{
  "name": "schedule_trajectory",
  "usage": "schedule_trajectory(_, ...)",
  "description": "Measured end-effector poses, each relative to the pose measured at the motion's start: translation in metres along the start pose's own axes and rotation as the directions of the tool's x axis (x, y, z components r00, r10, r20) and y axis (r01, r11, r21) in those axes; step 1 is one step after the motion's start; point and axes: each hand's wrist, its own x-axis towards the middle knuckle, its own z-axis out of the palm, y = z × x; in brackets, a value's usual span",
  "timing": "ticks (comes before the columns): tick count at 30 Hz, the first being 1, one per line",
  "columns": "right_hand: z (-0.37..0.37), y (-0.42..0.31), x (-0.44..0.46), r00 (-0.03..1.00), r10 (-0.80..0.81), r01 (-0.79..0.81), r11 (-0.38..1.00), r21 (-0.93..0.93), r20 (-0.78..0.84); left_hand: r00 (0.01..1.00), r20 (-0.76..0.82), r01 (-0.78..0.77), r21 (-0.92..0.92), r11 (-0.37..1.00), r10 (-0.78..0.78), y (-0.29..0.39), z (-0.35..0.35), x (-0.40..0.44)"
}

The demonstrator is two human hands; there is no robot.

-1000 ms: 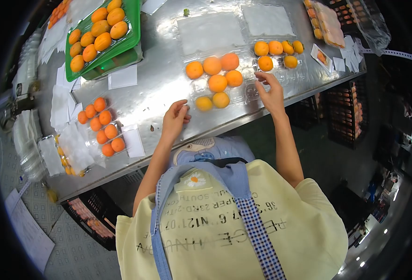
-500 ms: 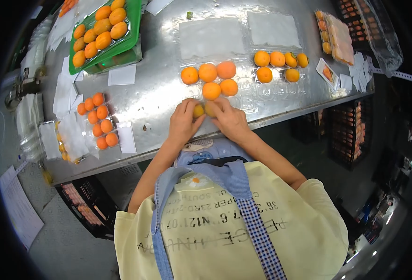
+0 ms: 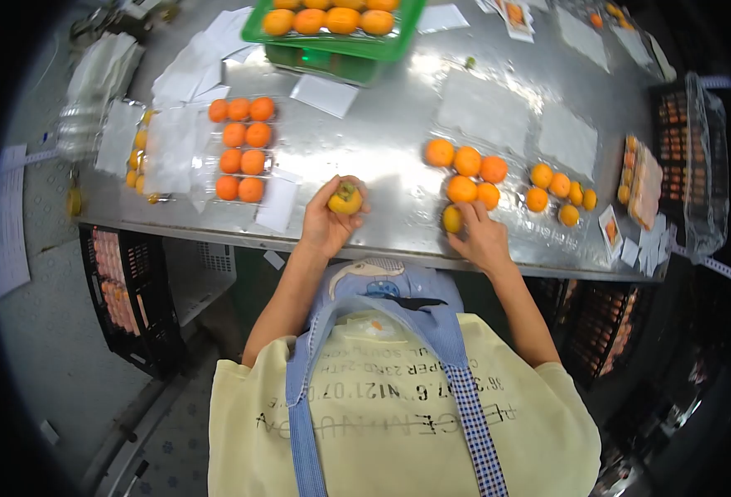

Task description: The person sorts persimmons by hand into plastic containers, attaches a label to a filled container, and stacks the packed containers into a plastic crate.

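Note:
My left hand is wrapped round a yellow-orange persimmon, its green-brown calyx facing up, above the steel table. Farther right, my right hand has its fingers on another persimmon at the near left corner of a clear plastic tray. Several orange persimmons fill the rows of that tray beyond my fingers. Its lid, lined with a white sheet, lies folded back behind it.
To the right is a second clear tray of persimmons. Full rows of orange fruit stand at left beside white paper sheets. A green tray sits on a scale at the back. Black crates are below the table.
My hands have moved apart. The left has drawn away from the tray with a persimmon, while the right stays at the tray's near row. The view has turned left.

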Motion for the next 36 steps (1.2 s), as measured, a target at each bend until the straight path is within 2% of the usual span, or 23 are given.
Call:
schedule_trajectory(3, 0.002, -0.006, 0.001, 0.999, -0.036, 0.033, 0.995, -0.089, -0.03, 0.999, -0.034, -0.016, -0.012, 1.0, 0.016, 0.025, -0.023, -0.019)
schedule_trajectory(8, -0.003, -0.015, 0.005, 0.998, -0.068, 0.064, 0.981, -0.181, -0.017, 0.999, 0.022, -0.048, -0.038, 0.998, 0.049, 0.091, -0.074, -0.057)
schedule_trajectory(11, -0.013, -0.036, 0.002, 0.995, 0.006, -0.016, 0.995, -0.102, -0.097, 0.979, 0.027, -0.2, -0.005, 0.98, 0.2, 0.15, -0.092, -0.091)
schedule_trajectory(12, -0.02, -0.053, 0.001, 0.99, 0.082, -0.089, 0.995, -0.054, -0.117, 0.97, 0.043, -0.239, -0.007, 0.971, 0.239, 0.172, -0.107, -0.101)
schedule_trajectory(14, -0.017, -0.068, -0.001, 0.964, 0.129, -0.119, 0.991, 0.055, -0.234, 0.939, 0.052, -0.345, 0.084, 0.935, 0.341, 0.214, -0.141, -0.117)
schedule_trajectory(15, -0.01, -0.085, 0.003, 0.914, 0.311, -0.225, 0.923, 0.313, -0.261, 0.912, 0.027, -0.41, 0.146, 0.901, 0.41, 0.236, -0.157, -0.129)
schedule_trajectory(16, 0.007, -0.076, 0.001, 0.889, 0.359, -0.211, 0.872, 0.442, -0.283, 0.879, -0.084, -0.434, 0.267, 0.86, 0.47, 0.256, -0.165, -0.139)
schedule_trajectory(17, 0.014, -0.089, 0.006, 0.849, 0.513, -0.243, 0.592, 0.768, -0.127, 0.841, -0.124, -0.464, 0.336, 0.82, 0.527, 0.278, -0.18, -0.149)
schedule_trajectory(19, 0.02, -0.133, 0.03, 0.824, 0.562, -0.191, 0.387, 0.902, -0.067, 0.761, -0.201, -0.472, 0.479, 0.74, 0.616, 0.319, -0.208, -0.162)
schedule_trajectory(21, 0.029, -0.178, 0.057, 0.851, 0.525, -0.149, 0.279, 0.949, -0.021, 0.634, -0.284, -0.506, 0.55, 0.664, 0.719, 0.357, -0.23, -0.168)
schedule_trajectory(22, 0.032, -0.199, 0.07, 0.866, 0.5, -0.145, 0.271, 0.952, -0.01, 0.536, -0.338, -0.513, 0.597, 0.617, 0.773, 0.373, -0.233, -0.17)
schedule_trajectory(23, 0.032, -0.22, 0.086, 0.879, 0.477, -0.141, 0.264, 0.954, -0.002, 0.483, -0.36, -0.456, 0.674, 0.581, 0.798, 0.387, -0.239, -0.169)
schedule_trajectory(25, 0.028, -0.26, 0.12, 0.92, 0.391, -0.148, 0.359, 0.921, -0.005, 0.376, -0.385, -0.332, 0.793, 0.51, 0.843, 0.41, -0.253, -0.166)
schedule_trajectory(26, 0.027, -0.278, 0.139, 0.939, 0.344, -0.134, 0.387, 0.912, -0.008, 0.428, -0.366, -0.273, 0.819, 0.504, 0.827, 0.417, -0.261, -0.164)
schedule_trajectory(27, 0.026, -0.295, 0.159, 0.954, 0.299, -0.126, 0.414, 0.902, -0.004, 0.411, -0.2, -0.185, 0.937, 0.296, 0.889, 0.418, -0.275, -0.154)
schedule_trajectory(29, 0.026, -0.323, 0.207, 0.989, 0.143, -0.09, 0.487, 0.869, 0.023, 0.562, -0.064, -0.115, 0.981, 0.155, 0.825, 0.412, -0.265, -0.145)
schedule_trajectory(32, 0.022, -0.4, 0.282, 0.99, -0.127, 0.12, 0.587, 0.801, -0.055, 0.765, -0.14, 0.145, 0.988, 0.044, 0.628, 0.413, -0.234, -0.147)
schedule_trajectory(36, 0.005, -0.509, 0.361, 0.896, -0.436, 0.371, 0.645, 0.668, -0.077, 0.751, -0.056, 0.021, 0.998, 0.06, 0.658, 0.413, -0.207, -0.164)
